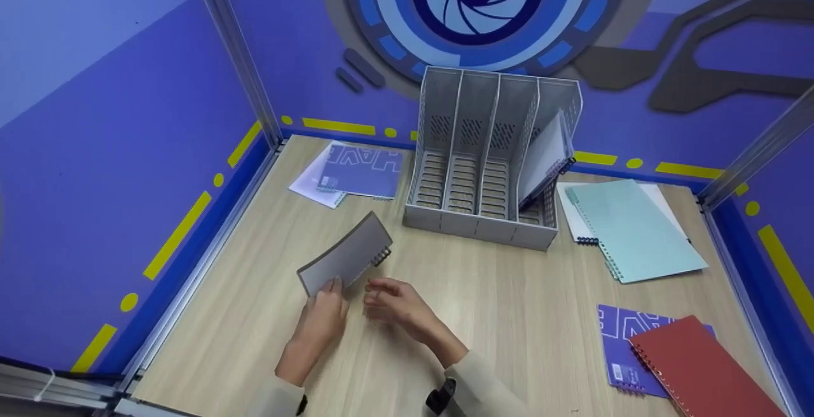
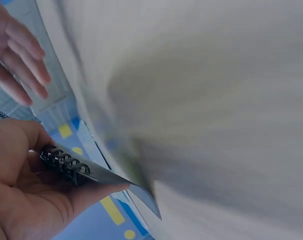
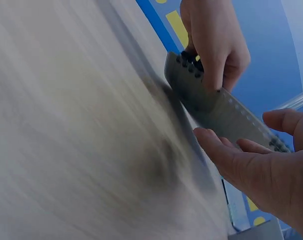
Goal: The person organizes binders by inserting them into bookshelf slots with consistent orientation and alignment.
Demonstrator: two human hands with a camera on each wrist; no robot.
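My left hand [image 1: 323, 316] pinches a grey spiral-bound notebook [image 1: 348, 257] by its lower edge and holds it tilted above the table. In the left wrist view, the thumb and fingers grip it around its black ring binding [image 2: 65, 162]. Just to the right of the notebook is my right hand [image 1: 406, 309], its fingers loosely extended and nothing gripped. In the right wrist view, the fingers of the right hand [image 3: 264, 175] are close to the notebook's bound edge [image 3: 211, 107]; whether they touch it I cannot tell.
A grey four-slot file rack [image 1: 477, 226] stands at the back, a notebook [image 1: 545, 159] leaning in its right slot. Purple notebooks [image 1: 362, 169] lie left of it. Mint-green [image 1: 636, 232] and white ones lie to its right. A red notebook [image 1: 703, 366] overlaps a purple one [image 1: 617, 347] front right.
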